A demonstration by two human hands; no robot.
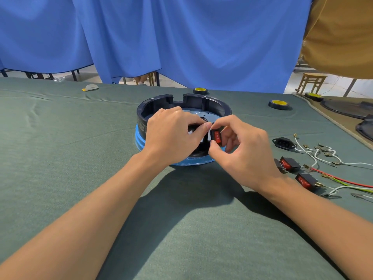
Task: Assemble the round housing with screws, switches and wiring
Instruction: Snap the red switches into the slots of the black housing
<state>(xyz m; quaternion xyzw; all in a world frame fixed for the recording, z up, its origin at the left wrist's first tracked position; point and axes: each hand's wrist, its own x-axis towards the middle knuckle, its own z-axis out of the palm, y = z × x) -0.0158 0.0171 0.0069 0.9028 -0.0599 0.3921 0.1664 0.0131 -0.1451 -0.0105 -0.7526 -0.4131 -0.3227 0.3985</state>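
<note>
Black round housing (201, 100) sits mid-table on the green cloth (60, 138), open side up, resting on a blue ring base (139, 140). My left hand (171, 134) is curled over the housing's near wall and grips it, thumb tip reaching toward the right hand; exactly what the thumb and forefinger touch there I can't tell. My right hand (242, 150) pinches a red rocker switch (217, 136) between thumb and fingers, holding it right at the near wall, red face toward me. I can't tell whether the switch is seated in the wall or just against it. To the right on the cloth are two more red switches (289, 163) (306, 180), close together, and a black power socket (283, 142) just beyond them. White wires (314, 152) with metal terminals lie beside the socket, and a red wire (343, 179) runs off the right edge. Two black tape rolls with yellow cores sit behind the housing: one (200, 90) close to the far rim, one (278, 104) further right. Blue curtain (181, 37) hangs across the back.
</note>
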